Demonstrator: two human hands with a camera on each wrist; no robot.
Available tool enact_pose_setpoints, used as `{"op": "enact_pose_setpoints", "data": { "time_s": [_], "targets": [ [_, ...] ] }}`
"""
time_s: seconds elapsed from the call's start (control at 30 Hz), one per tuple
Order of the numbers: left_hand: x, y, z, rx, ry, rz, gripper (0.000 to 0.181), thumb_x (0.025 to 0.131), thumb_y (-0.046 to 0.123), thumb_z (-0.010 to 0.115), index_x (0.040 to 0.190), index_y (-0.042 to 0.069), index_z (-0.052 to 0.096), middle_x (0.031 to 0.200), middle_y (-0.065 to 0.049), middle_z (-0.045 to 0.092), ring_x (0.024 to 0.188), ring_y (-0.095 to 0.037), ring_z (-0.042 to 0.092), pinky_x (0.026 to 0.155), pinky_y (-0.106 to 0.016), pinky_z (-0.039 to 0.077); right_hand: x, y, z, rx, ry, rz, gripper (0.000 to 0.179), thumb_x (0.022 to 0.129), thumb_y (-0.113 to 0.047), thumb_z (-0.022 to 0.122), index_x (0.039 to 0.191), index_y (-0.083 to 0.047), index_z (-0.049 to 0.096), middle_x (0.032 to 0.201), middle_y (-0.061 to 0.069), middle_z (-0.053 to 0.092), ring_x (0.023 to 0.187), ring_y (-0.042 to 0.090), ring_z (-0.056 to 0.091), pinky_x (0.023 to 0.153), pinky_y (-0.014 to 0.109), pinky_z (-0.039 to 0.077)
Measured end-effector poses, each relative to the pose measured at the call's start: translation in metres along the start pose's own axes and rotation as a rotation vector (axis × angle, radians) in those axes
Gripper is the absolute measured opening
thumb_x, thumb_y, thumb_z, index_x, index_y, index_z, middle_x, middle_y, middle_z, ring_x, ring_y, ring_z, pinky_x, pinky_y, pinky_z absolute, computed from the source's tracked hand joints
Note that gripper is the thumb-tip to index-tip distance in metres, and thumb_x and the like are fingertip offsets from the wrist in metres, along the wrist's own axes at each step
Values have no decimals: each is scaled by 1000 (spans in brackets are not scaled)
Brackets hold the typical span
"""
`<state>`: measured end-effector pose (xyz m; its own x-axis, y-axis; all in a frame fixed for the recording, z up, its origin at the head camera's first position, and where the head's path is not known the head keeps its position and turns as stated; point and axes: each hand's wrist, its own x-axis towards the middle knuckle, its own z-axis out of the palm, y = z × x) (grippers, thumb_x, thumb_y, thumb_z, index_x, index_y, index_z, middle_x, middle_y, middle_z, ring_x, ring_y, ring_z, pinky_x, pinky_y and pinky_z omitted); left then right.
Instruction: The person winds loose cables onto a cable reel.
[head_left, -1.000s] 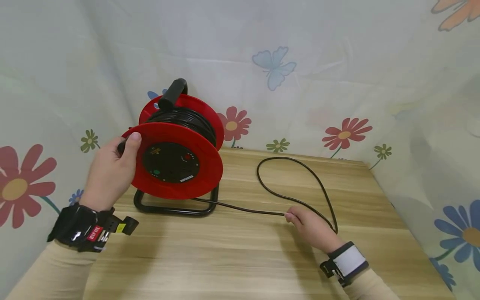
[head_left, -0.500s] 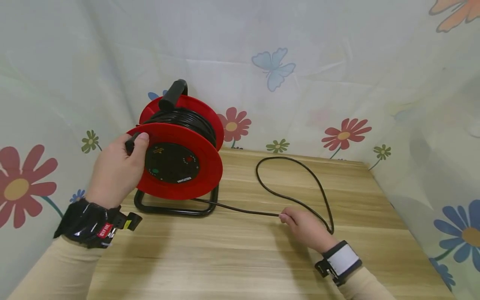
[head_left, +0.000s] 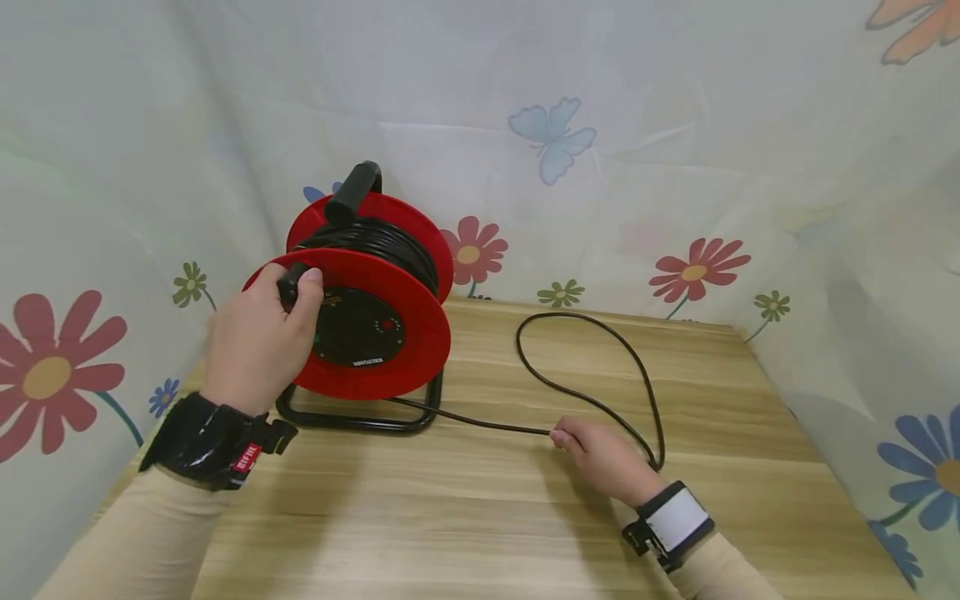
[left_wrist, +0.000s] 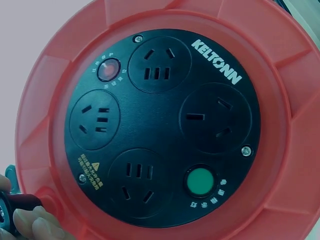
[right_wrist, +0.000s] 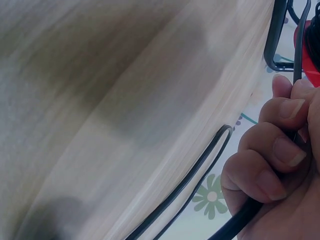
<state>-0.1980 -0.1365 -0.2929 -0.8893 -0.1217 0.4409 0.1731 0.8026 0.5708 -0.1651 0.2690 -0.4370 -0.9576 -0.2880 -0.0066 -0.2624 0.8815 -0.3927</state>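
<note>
A red cable reel [head_left: 420, 333] stands on its black tubular frame at the table's left. Its round black face [left_wrist: 145, 125] carries several sockets, a green button and a small red one. My left hand [head_left: 258, 342] grips the black crank knob [head_left: 291, 283] at the rim of the front disc; fingers curl around that knob in the left wrist view. From under the reel a black cable [head_left: 480, 422] runs right to my right hand [head_left: 607, 458], whose fingers curl around it in the right wrist view. Beyond that hand the cable lies in a loop on the table.
The wooden table [head_left: 450, 525] meets a flower-print cloth [head_left: 637, 167] at the back and both sides. A black carrying handle [head_left: 352, 193] rises from the top of the reel. Wound cable [head_left: 382, 242] fills the drum between the red discs.
My left hand has moved right with the crank knob, and the reel's face has turned a little. My right hand has shifted slightly left with the cable, dragging the loop's near end.
</note>
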Motion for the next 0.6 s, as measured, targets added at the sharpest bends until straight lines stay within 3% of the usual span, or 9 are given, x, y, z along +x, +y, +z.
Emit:
{"op": "enact_pose_setpoints", "data": {
  "time_s": [0.27,0.4,0.6],
  "targets": [
    [-1,-1,2,3,26,21,49,97,47,33,95,2,53,66,-16,57,60,-31,53,47,-38,40,-3,4,-1,36,-14,3,20,100,-28,48,89,-17,61,68,-4,52,58,8,46,54,29,42],
    [0,0,1,1,22,31,48,97,45,33,95,1,53,65,-16,56,59,-32,53,46,-37,39,-11,17,-9,59,-8,36,30,100,-38,45,84,-16,59,64,-6,45,55,8,42,50,28,39],
    [0,2,1,6,6,15,49,97,46,32,96,1,52,67,-17,57,62,-32,53,49,-39,40,-30,38,-24,102,34,105,47,94,-56,44,66,-18,48,59,-7,35,49,8,36,45,25,33]
  ]
}}
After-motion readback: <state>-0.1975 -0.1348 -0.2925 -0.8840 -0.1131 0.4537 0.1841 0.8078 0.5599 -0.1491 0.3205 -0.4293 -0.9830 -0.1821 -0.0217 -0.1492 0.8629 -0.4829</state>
